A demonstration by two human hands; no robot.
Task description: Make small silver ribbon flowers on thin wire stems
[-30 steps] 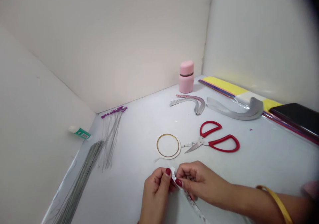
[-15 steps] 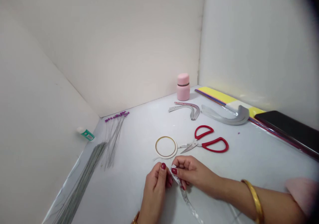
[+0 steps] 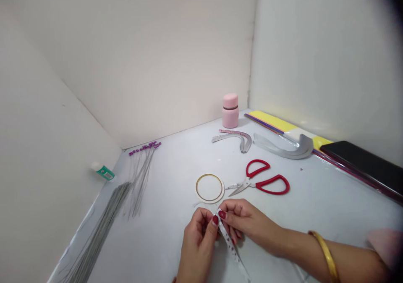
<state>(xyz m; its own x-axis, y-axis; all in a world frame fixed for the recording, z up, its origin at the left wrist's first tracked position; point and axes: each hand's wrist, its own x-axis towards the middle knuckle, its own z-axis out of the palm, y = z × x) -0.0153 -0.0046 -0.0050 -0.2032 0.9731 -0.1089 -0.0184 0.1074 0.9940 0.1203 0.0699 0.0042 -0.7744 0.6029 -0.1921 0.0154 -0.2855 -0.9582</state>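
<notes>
A narrow white paper strip with small dark marks (image 3: pixel 231 248) hangs from between my hands toward the lower edge of the view. My left hand (image 3: pixel 199 242) pinches its upper end between thumb and fingers. Close beside it, my right hand (image 3: pixel 248 223) grips the same end, thumb pressed on top. Just beyond my fingertips lies a roll of white tape (image 3: pixel 223 189) with a gold-coloured inner ring. Red-handled scissors (image 3: pixel 252 182) rest to its right, blades slightly apart, with a short patterned scrap (image 3: pixel 232 186) by the blades.
Grey wires (image 3: pixel 103 228) lie at left, near purple-tipped stems (image 3: pixel 145 161). A green-and-white tube (image 3: pixel 103 171) is by the left wall. Farther back are a pink bottle (image 3: pixel 230 111), folded strips (image 3: pixel 245 142), a pale curved strip bundle (image 3: pixel 283 148), yellow sheets (image 3: pixel 270 120) and a black phone (image 3: pixel 362 161).
My left thumb has shifted right and down, closer to the right thumb at the strip's end. The strip's hanging part now shows its marked face flatter. The view has shifted slightly.
</notes>
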